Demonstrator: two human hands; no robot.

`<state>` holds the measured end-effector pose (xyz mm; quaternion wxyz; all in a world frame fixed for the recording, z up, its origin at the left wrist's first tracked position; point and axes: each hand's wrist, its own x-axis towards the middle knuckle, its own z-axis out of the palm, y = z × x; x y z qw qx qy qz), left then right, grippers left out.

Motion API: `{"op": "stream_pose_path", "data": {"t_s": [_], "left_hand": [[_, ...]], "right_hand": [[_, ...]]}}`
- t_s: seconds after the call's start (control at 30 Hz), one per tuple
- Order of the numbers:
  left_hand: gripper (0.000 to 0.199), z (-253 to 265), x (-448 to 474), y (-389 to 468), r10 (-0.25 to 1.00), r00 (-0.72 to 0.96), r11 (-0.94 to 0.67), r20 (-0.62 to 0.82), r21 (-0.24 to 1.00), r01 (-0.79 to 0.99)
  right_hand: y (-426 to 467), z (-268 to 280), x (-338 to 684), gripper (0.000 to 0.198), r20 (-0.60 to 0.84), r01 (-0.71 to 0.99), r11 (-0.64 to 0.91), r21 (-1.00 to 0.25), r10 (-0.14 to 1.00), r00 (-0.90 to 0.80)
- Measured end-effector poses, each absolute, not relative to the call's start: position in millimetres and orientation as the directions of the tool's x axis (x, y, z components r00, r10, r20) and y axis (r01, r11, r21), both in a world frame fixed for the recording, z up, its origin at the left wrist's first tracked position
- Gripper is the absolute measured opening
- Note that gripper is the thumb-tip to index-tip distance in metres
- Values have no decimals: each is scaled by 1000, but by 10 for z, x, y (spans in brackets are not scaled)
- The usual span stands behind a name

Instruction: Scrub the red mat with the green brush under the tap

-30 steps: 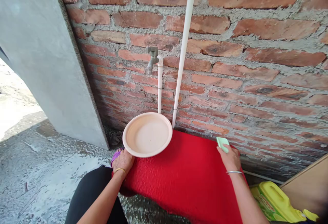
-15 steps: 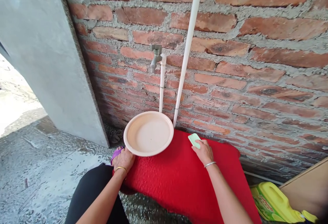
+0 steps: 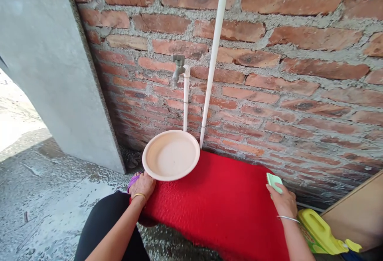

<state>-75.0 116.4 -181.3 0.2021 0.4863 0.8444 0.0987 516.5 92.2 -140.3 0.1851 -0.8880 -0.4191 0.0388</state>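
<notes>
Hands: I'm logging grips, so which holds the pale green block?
The right hand, with the silver bracelet; the left hand, with the gold bracelet, is by the round cream plastic basin.

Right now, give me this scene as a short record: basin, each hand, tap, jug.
Peach basin: at the left end of the red cloth
Left hand: at the cloth's edge, beside the basin; rim contact unclear
Right hand: closed on a pale green block, at the cloth's right end
Metal tap: spout down, before the brick wall
Yellow jug: right of the cloth, partly hidden
</notes>
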Motion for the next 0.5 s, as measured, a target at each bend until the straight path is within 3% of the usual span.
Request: {"op": "stream_pose_path", "data": {"t_s": [0.1, 0.2, 0.3, 0.4, 0.5], "left_hand": [[59, -1823, -760, 1164, 864, -438, 502, -247, 362, 786], [59, -1846, -775, 1168, 869, -429, 492, -246, 349, 798], [57, -1868, -788, 1173, 874, -432, 485, -222, 342, 805], [58, -1869, -792, 1172, 870, -436, 492, -231, 355, 795], [61, -1847, -783, 1163, 861, -435, 507, -264, 373, 778]], "right_hand": [[1075, -1369, 4445, 51, 67, 783, -462, -416, 843, 534], [1195, -1341, 3582, 40, 103, 896, -142, -421, 974, 203], [1246, -1379, 2884, 36, 109, 914, 93, -396, 993, -53], [1267, -1445, 2590, 36, 104, 910, 149, -387, 988, -118], [1264, -1465, 2770, 35, 89, 924, 111, -366, 993, -84]]}}
